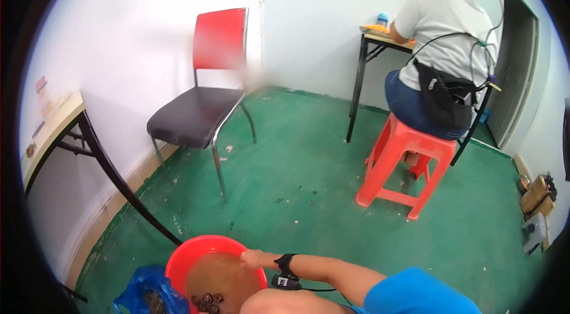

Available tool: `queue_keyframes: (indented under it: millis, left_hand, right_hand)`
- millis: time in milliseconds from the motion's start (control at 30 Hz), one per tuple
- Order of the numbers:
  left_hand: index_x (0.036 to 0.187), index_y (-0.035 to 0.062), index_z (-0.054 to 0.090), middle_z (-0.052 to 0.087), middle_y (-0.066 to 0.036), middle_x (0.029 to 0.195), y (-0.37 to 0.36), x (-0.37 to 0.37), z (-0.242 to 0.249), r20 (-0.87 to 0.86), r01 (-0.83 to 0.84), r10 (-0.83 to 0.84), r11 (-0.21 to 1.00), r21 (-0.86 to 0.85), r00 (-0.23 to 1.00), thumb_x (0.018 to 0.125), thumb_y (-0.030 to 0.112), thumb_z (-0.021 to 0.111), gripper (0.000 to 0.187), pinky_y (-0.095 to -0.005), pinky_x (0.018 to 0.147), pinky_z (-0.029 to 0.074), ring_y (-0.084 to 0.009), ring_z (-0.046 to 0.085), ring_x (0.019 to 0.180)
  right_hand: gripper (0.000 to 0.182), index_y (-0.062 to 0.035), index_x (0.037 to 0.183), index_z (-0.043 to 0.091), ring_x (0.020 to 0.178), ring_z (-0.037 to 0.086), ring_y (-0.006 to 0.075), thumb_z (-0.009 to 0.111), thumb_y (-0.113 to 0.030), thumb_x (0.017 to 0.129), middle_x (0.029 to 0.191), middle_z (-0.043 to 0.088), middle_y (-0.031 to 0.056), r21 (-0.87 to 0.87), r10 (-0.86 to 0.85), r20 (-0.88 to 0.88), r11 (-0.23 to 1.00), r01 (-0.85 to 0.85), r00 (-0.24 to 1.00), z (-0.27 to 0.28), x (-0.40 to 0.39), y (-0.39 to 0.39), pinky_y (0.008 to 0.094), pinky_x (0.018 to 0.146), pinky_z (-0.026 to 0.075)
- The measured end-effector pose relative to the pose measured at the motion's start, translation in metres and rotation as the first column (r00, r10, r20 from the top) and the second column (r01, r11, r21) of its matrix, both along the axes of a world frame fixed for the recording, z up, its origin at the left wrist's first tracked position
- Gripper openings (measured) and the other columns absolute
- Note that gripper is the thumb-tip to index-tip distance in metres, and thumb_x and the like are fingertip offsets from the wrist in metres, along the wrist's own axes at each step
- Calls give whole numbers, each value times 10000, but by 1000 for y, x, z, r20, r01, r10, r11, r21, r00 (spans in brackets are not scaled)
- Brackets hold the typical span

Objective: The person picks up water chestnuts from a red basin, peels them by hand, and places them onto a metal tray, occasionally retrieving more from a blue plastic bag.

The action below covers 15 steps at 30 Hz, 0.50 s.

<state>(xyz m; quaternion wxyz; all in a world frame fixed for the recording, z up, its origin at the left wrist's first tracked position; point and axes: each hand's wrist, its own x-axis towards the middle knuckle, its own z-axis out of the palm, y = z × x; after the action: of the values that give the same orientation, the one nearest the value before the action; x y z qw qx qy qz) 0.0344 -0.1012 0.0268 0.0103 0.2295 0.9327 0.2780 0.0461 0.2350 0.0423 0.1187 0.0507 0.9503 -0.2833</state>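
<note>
Right hand (252, 259) gripped the red plastic basin (205, 244) by its rim, forearm stretching from lower right. The round basin opened upward.

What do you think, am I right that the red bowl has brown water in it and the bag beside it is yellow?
Not quite: the bag beside the red bowl of brown water is blue, not yellow, as the head view shows.

Green floor (297, 195) met bright white walls (320, 29)

Over on the left, a red-and-black chair (195, 113) stood beyond a table (57, 117)! Across the floor, a red stool (427, 145) stood by a second table (393, 44), a grey door (518, 76) to its right.
</note>
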Motion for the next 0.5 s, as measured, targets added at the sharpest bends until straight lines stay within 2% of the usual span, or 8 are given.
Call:
queue_keyframes:
  millis: [67, 133, 200, 267, 333, 400, 467, 500]
  left_hand:
    - [787, 18, 585, 585, -184, 740, 1, -9, -7, 56, 31, -28, 999, -45, 998, 747, 262, 527, 254, -395, 630, 448, -339, 561, 700]
    - [799, 17, 579, 584, -183, 749, 2, -18, -18, 114, 68, -59, 994, -81, 992, 740, 257, 529, 251, -401, 639, 448, -346, 558, 714]
    - [868, 42, 567, 580, -192, 806, 3, -25, -31, 161, 40, 2, 965, -257, 987, 720, 254, 547, 259, -412, 673, 444, -347, 555, 750]
    - [961, 51, 527, 571, -201, 861, 10, -34, -30, 228, 51, 32, 935, -351, 973, 693, 250, 584, 338, -411, 732, 428, -357, 546, 789]
    - [1067, -2, 397, 434, -231, 1072, 2, -46, -66, 310, 5, 104, 944, -331, 945, 646, 271, 621, 550, -412, 795, 397, -351, 455, 959]
    - [1141, 10, 328, 409, -263, 1075, 6, -51, -90, 313, -33, 126, 958, -286, 941, 582, 349, 660, 733, -408, 852, 376, -383, 421, 1005]
    - [1148, 7, 330, 378, -286, 1093, 6, -47, -106, 351, 48, 55, 959, -278, 935, 592, 346, 649, 724, -421, 865, 362, -415, 398, 1019]
    - [1148, 3, 332, 314, -307, 1141, 6, -45, -116, 347, 68, 47, 947, -314, 937, 606, 361, 637, 717, -430, 874, 353, -442, 371, 1034]
  right_hand:
    - [246, -5, 804, 574, 810, 547, 327, 440, -202, 743, 847, 573, 188, 21, 108, 54, 994, -109, 993, -52, -15, 5, 416, 699, 438]
    - [256, -1, 810, 574, 806, 549, 328, 438, -208, 743, 842, 574, 190, -9, 83, 48, 997, -83, 995, -49, -8, -3, 417, 697, 438]
    - [268, -15, 826, 579, 789, 556, 327, 439, -230, 747, 807, 582, 181, -66, 10, 54, 998, -7, 998, -36, 2, -7, 419, 687, 442]
    - [265, -26, 815, 585, 777, 559, 326, 445, -241, 746, 801, 583, 176, -95, 2, 30, 995, 1, 1000, -29, 7, -10, 421, 685, 443]
    - [259, -45, 794, 593, 754, 564, 325, 459, -260, 741, 785, 584, 170, -99, -17, 28, 995, 20, 999, -28, 9, -9, 422, 673, 447]
    - [251, -46, 762, 596, 725, 568, 324, 473, -262, 730, 760, 582, 172, -54, 4, 77, 999, 0, 997, -37, 3, -7, 422, 648, 453]
    - [234, -29, 708, 589, 684, 571, 319, 484, -237, 710, 722, 578, 176, -34, 18, 126, 999, -14, 992, -66, -6, -7, 419, 610, 459]
    - [227, -28, 696, 587, 660, 571, 307, 482, -229, 704, 709, 577, 175, -81, 67, 100, 995, -59, 993, -62, -7, -5, 414, 609, 458]
